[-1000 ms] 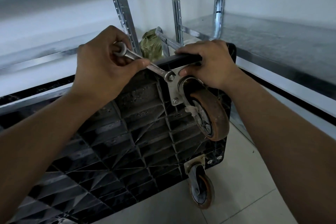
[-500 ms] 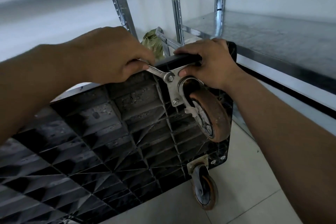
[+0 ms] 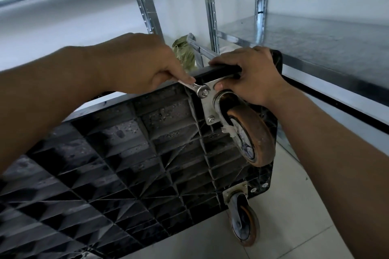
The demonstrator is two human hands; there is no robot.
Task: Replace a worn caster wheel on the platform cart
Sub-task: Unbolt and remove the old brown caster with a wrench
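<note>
Holding wrench (image 3: 195, 87) in left hand (image 3: 143, 63), right hand (image 3: 252, 73) gripping cart (image 3: 126, 153)

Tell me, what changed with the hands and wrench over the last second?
The left hand slid along the wrench toward the upper bolt, covering the handle's far end. The wrench head stays on that bolt; the right hand still grips the cart edge beside the caster.

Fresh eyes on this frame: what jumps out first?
The left hand holds a wrench on the upper bolt of the caster plate, centre frame. Just right of it, the right hand grips the top edge of the tipped-up cart. Below them sticks out the worn, rust-brown caster wheel.
</note>
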